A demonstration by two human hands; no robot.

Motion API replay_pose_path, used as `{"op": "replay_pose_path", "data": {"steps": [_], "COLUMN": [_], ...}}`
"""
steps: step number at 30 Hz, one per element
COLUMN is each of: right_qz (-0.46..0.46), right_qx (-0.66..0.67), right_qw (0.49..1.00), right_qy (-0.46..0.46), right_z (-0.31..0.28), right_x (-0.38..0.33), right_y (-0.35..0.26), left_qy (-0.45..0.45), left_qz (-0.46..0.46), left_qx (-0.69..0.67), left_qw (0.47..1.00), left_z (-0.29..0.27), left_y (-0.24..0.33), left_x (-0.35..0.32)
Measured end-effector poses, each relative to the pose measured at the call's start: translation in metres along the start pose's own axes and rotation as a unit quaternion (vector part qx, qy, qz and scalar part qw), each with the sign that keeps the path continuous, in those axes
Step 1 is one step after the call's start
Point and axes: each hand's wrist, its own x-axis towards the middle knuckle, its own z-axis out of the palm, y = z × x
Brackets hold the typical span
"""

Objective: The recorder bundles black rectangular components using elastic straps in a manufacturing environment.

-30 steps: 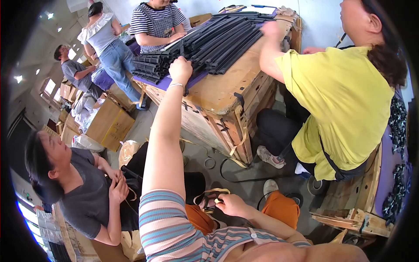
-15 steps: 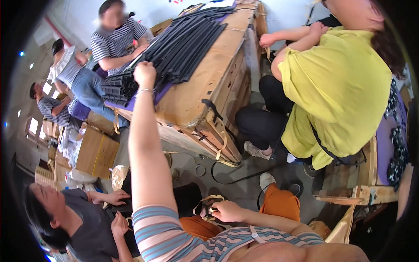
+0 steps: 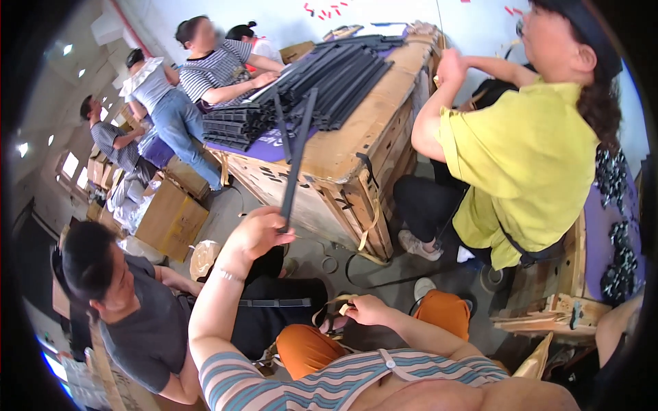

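Observation:
A long, narrow black strip (image 3: 299, 164) slants up and away from my left hand (image 3: 259, 233), whose fingers are closed on its near end. Its far end reaches above the table's corner. Beside it another black strip (image 3: 281, 123) juts from the pile; whether the two touch, I cannot tell. Low over my lap, my right hand (image 3: 367, 310) is closed on a beige band (image 3: 345, 308) that forms a small loop near dark strapping. Many more black strips (image 3: 349, 72) lie piled on a purple sheet (image 3: 271, 149) on the wooden crate table (image 3: 367, 140).
On my left sits a person in dark grey (image 3: 147, 308), a black strip (image 3: 274, 303) across the lap. A person in yellow (image 3: 524, 157) sits on the right, by a wooden crate (image 3: 548, 318). Cardboard boxes (image 3: 175, 219) stand far left; tape rolls and a black strap lie on the floor.
My left hand has come back from the pile toward me, bringing a black strip with it. My right hand stays low with the beige band. The view has shifted a little.

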Motion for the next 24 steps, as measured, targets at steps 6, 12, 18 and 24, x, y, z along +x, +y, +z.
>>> {"op": "replay_pose_path", "data": {"steps": [6, 12, 18, 24], "right_qz": [0.025, 0.012, 0.043, 0.001], "right_qx": [0.056, 0.102, 0.140, 0.010], "right_qw": [0.998, 0.994, 0.988, 1.000], "right_qy": [0.000, 0.040, 0.048, -0.009], "right_z": [0.037, 0.066, 0.047, 0.057], "right_x": [-0.001, -0.013, -0.052, -0.068], "right_y": [0.020, 0.048, 0.002, -0.034], "left_qy": [-0.085, -0.062, 0.071, -0.129], "left_qz": [-0.073, 0.099, 0.278, 0.285], "left_qx": [-0.126, -0.122, 0.023, -0.221], "left_qw": [0.986, 0.986, 0.958, 0.924], "left_z": [0.016, 0.039, 0.035, 0.010], "left_y": [-0.033, -0.067, -0.131, -0.105], "left_x": [0.063, 0.057, -0.060, -0.140]}}
